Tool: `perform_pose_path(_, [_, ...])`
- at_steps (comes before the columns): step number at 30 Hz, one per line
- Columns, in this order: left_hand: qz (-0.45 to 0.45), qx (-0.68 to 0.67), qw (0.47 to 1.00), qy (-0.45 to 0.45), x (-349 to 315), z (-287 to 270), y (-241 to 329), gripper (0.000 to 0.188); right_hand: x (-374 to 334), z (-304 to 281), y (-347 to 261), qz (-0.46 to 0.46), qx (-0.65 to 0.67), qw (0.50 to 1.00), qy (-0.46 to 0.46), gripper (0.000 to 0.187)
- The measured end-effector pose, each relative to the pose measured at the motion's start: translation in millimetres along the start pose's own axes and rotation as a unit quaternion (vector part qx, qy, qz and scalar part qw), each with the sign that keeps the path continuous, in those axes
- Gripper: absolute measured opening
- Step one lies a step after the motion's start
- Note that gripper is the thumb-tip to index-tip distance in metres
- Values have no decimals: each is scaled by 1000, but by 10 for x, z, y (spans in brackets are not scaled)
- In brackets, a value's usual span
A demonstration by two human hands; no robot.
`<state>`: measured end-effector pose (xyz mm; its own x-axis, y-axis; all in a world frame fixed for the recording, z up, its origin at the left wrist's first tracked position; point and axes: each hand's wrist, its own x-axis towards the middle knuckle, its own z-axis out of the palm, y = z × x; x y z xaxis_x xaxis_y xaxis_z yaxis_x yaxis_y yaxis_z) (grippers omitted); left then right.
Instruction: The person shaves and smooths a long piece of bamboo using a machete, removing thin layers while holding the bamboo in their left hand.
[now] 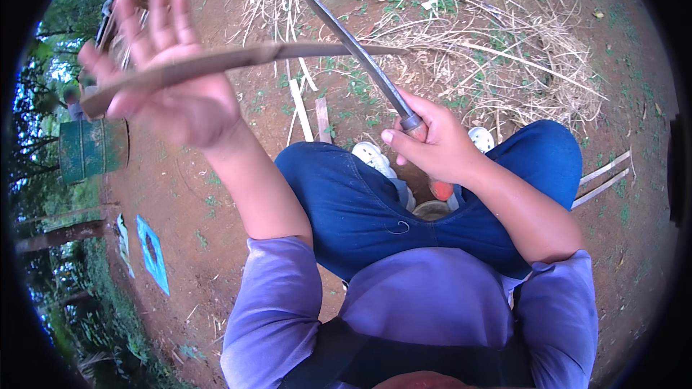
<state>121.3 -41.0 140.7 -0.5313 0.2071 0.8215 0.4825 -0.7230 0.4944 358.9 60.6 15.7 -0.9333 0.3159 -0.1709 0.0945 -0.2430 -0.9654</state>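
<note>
My left hand (194, 104) is raised, palm toward me, with its fingers stretched out and spread. Across that palm runs a long, slightly curved brown strip of split wood or bamboo (245, 56). The thumb lies along the strip's lower edge near its left end, but a firm grip does not show. My right hand (447, 140) is closed around the handle of a long knife (364, 57). Its dark, narrow blade points up and to the left, crossing in front of the strip's far part. A reddish-orange handle end shows below that hand.
Pale shavings (497, 79) lie heaped on the brown soil ahead. Flat light strips (300, 112) lie before my left knee, others by my right knee. A round wooden piece (432, 209) sits between my legs. Left stand a green drum (90, 150) and a blue sheet (153, 256).
</note>
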Motion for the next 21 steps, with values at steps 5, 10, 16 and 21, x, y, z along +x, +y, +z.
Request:
perform_pose_path(5, [10, -14, 999, -48, 116, -230, 423, 33, -12, -20, 41, 43, -11, 997, -69, 67])
perform_pose_path(10, [-9, 40, 998, -51, 18, -142, 512, 23, -73, -59, 20, 124, 67, 988, -62, 52])
perform_pose_path(16, [24, 114, 993, 28, -107, 192, 513, 21, -107, -152, -133, 108, -60, 990, -67, 60])
perform_pose_path(21, [32, 98, 994, 27, -94, 155, 527, 55, -237, -96, -365, -21, -87, 991, -103, 59])
